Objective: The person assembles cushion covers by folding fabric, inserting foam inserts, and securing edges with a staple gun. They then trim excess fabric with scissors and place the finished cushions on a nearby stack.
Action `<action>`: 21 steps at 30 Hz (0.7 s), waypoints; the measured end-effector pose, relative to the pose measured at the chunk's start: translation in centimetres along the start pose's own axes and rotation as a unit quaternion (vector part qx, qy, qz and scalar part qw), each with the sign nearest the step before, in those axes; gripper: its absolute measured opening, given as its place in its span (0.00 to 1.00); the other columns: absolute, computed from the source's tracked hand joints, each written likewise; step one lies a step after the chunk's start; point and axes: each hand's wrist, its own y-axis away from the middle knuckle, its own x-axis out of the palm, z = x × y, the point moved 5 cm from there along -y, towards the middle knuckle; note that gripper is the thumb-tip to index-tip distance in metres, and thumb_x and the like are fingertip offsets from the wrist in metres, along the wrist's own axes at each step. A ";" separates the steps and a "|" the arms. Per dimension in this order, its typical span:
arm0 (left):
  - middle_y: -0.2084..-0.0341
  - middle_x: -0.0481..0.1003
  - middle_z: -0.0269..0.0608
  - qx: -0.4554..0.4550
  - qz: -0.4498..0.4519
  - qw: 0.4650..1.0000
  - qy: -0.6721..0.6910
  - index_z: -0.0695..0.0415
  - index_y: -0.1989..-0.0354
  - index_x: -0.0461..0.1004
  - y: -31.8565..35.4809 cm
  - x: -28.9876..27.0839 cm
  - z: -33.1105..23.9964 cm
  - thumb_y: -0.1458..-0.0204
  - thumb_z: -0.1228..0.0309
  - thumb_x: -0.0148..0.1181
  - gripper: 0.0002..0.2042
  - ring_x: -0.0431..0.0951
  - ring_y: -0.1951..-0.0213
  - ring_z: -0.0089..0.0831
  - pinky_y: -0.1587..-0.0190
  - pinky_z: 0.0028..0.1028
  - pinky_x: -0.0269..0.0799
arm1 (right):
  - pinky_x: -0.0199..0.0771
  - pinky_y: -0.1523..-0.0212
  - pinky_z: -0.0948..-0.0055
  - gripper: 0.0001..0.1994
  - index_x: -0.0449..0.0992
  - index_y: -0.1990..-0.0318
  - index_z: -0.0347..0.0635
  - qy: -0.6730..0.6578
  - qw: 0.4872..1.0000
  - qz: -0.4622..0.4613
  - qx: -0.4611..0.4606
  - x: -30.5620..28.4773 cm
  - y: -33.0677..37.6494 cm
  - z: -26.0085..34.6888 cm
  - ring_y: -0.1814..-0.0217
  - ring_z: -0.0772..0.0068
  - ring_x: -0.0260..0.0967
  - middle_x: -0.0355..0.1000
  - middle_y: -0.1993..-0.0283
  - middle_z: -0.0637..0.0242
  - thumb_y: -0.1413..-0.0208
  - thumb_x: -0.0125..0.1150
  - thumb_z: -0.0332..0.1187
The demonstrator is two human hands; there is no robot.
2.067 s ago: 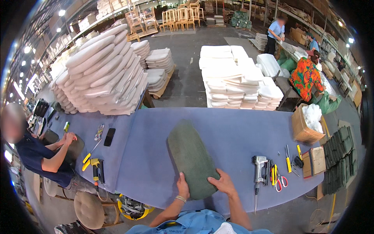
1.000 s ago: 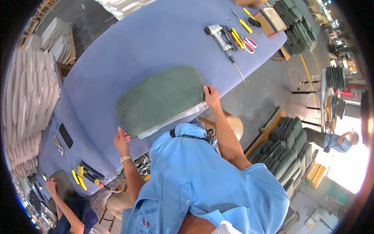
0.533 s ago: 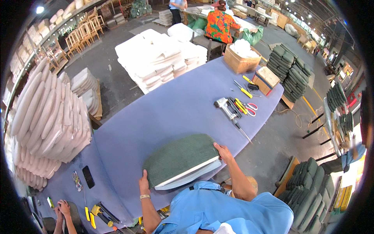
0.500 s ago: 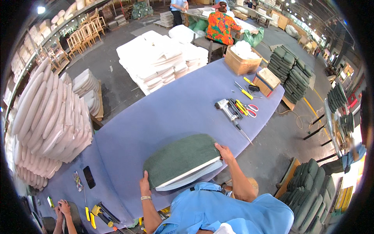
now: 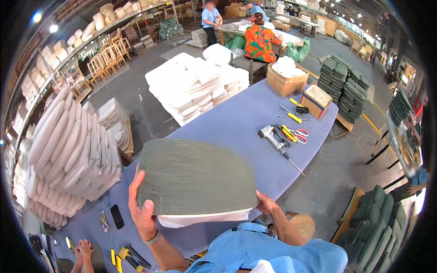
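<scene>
A dark green fabric-covered seat cushion (image 5: pixel 200 177) is held up in front of me, its green face toward me. Along its near edge shows a strip of white cloth (image 5: pixel 205 217). My left hand (image 5: pixel 144 209) grips the left side, thumb toward the near corner and fingers along the edge. At the right near corner, my right hand (image 5: pixel 267 203) is closed on the cushion; part of its fingers is hidden behind it. Beyond the cushion, an air staple gun (image 5: pixel 271 137) lies on the blue-covered table (image 5: pixel 218 125) beside red-handled scissors (image 5: pixel 300 135).
A screwdriver (image 5: pixel 291 113), a small box (image 5: pixel 316 101) and a carton of white stuffing (image 5: pixel 286 84) occupy the table's far end. White cushions (image 5: pixel 73 150) are stacked at left, green ones (image 5: pixel 371 223) at right. Another person's hands (image 5: pixel 83 250) are at the lower left, near a phone (image 5: pixel 117 216).
The cushion has come up off the table toward me and turned its green face more fully into view. Both hands rose with it, and my left hand shifted left.
</scene>
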 end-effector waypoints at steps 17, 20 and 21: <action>0.29 0.61 0.57 -0.072 0.392 0.886 0.239 0.62 0.37 0.71 3.9 22.7 6.8 0.37 0.51 0.58 0.29 0.56 0.26 0.51 0.27 0.46 0.53 | 0.55 0.26 0.54 0.20 0.78 0.41 0.44 0.374 0.718 -0.136 -0.571 12.9 14.2 25.2 0.24 0.53 0.57 0.64 0.27 0.56 0.34 0.59 0.43; 0.30 0.62 0.55 -0.265 0.392 0.833 0.288 0.63 0.29 0.62 8.0 24.3 13.1 0.34 0.51 0.56 0.34 0.60 0.28 0.46 0.27 0.42 0.55 | 0.46 0.23 0.52 0.19 0.79 0.41 0.44 0.370 0.744 -0.116 -0.543 10.2 14.5 24.4 0.20 0.52 0.49 0.59 0.24 0.56 0.33 0.57 0.42; 0.30 0.62 0.55 -0.332 0.362 0.847 0.201 0.64 0.30 0.63 9.5 23.4 16.3 0.34 0.54 0.58 0.32 0.61 0.28 0.44 0.28 0.41 0.57 | 0.44 0.22 0.52 0.19 0.79 0.41 0.44 0.344 0.763 -0.125 -0.532 9.3 15.2 23.8 0.19 0.52 0.47 0.58 0.23 0.56 0.33 0.56 0.42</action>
